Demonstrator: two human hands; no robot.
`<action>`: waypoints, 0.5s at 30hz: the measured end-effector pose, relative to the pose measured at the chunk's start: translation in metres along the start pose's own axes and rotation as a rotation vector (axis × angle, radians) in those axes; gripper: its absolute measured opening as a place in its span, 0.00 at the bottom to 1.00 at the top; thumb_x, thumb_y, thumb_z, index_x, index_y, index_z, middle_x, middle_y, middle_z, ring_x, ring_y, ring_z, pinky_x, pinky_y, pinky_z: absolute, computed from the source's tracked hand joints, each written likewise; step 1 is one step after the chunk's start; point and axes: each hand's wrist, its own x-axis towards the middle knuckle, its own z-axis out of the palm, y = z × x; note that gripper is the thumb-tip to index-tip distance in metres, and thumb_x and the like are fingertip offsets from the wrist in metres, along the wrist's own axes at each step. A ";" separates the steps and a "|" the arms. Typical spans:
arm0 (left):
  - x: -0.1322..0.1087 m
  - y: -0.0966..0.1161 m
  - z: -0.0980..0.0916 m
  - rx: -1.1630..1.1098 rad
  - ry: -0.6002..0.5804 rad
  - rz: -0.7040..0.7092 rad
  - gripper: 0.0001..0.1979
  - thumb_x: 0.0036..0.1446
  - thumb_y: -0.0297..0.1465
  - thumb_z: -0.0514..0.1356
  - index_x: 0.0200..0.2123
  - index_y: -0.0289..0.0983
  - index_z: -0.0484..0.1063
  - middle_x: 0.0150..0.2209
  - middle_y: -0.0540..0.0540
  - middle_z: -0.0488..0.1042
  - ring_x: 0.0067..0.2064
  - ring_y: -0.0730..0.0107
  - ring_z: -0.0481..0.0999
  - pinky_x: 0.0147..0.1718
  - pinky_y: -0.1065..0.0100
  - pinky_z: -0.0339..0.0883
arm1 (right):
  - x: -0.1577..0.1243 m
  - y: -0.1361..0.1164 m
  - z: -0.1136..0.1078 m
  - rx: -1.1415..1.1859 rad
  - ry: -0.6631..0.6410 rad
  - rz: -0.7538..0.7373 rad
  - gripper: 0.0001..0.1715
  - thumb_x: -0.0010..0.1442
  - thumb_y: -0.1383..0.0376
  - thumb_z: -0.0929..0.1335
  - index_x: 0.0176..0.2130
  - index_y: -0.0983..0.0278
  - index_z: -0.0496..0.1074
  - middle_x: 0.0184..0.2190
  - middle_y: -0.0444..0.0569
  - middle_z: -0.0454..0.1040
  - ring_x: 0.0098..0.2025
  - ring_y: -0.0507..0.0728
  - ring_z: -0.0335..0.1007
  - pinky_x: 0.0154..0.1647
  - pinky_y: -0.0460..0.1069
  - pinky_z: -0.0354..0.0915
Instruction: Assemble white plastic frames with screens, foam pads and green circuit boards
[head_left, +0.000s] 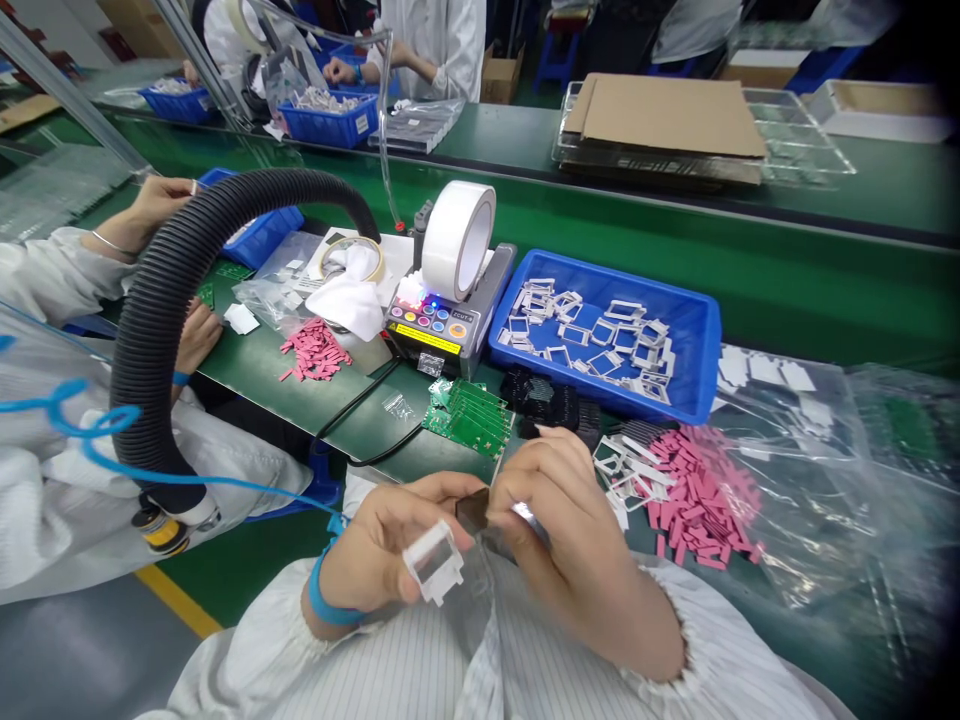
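My left hand [375, 545], with a blue band at the wrist, is closed on a small white plastic frame [442, 585] held between thumb and fingers. Its fingertips also meet the edge of a thin dark rectangular panel [472, 511]. My right hand [566, 510] pinches that panel from the other side, close in front of my chest; its fingers partly cover it. Just beyond my hands lie green circuit boards [472, 418] and black parts [541, 398]. Pink strips [701, 505] and loose white frames [626, 470] are to the right of my right hand.
A blue bin [706, 370] holds several white frames. Beside it stands a tape dispenser [427, 345] with a white tape roll [452, 240]. A black hose [146, 300] and blue cord [247, 482] arch at left, near a co-worker's hand [154, 212]. Plastic bags [810, 510] lie right.
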 end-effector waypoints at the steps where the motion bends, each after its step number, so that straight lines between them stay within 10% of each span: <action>1: 0.001 0.000 0.002 -0.098 0.037 -0.047 0.17 0.43 0.43 0.68 0.35 0.40 0.81 0.49 0.41 0.75 0.48 0.56 0.74 0.50 0.58 0.65 | -0.003 -0.001 -0.004 0.052 -0.044 0.001 0.08 0.61 0.73 0.61 0.32 0.62 0.61 0.29 0.44 0.64 0.34 0.53 0.60 0.46 0.56 0.55; 5: 0.004 0.004 0.005 -0.397 0.170 -0.167 0.16 0.46 0.43 0.66 0.34 0.38 0.80 0.48 0.43 0.77 0.49 0.57 0.75 0.55 0.57 0.62 | -0.021 0.010 -0.007 0.183 -0.236 0.085 0.08 0.64 0.69 0.59 0.31 0.62 0.59 0.29 0.45 0.62 0.34 0.54 0.60 0.35 0.50 0.58; 10: 0.008 0.005 0.008 -0.515 0.225 -0.218 0.17 0.46 0.42 0.67 0.35 0.36 0.79 0.47 0.43 0.78 0.51 0.58 0.74 0.56 0.58 0.62 | -0.049 0.058 0.026 -0.274 -0.494 0.118 0.13 0.63 0.72 0.59 0.28 0.64 0.65 0.26 0.47 0.66 0.30 0.55 0.61 0.32 0.51 0.55; 15: 0.009 0.002 0.013 -0.492 0.218 -0.226 0.17 0.44 0.42 0.68 0.35 0.35 0.80 0.48 0.43 0.77 0.51 0.57 0.73 0.55 0.57 0.63 | -0.032 0.048 0.006 -0.143 -0.297 0.116 0.06 0.64 0.68 0.61 0.40 0.62 0.66 0.35 0.49 0.70 0.38 0.56 0.65 0.37 0.52 0.60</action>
